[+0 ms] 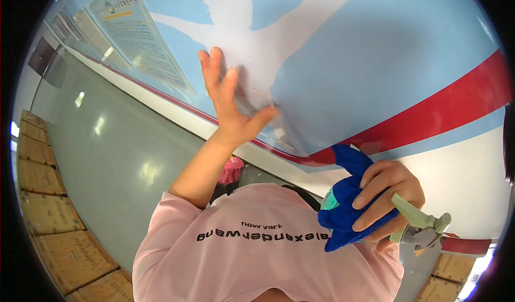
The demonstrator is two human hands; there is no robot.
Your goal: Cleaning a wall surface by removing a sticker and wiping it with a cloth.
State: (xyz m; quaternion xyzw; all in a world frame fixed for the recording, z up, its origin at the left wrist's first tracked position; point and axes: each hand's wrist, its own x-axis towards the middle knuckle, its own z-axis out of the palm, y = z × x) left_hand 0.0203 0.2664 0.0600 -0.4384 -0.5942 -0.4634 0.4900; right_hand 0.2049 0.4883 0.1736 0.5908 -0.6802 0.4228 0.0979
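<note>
My left hand [233, 104] is raised in front of a glossy blue wall panel [346, 68] printed with a white human figure. Its fingers are spread and nothing is in them; whether they touch the panel I cannot tell. Lower right, my right hand [392, 197] grips a blue cloth [346, 221] together with a spray bottle [330, 203]. The cloth wraps much of the bottle, whose clear greenish body shows at the left. Its pale green and grey trigger head [422, 225] sticks out to the right, beyond my fingers.
A red stripe [434, 104] crosses the panel's lower part, and a printed notice board [141, 40] hangs further left. Grey shiny floor [120, 141] runs along the wall. Brown boxes [72, 257] line the left side, more [452, 267] stand lower right. Something pink [231, 170] shows behind my left arm.
</note>
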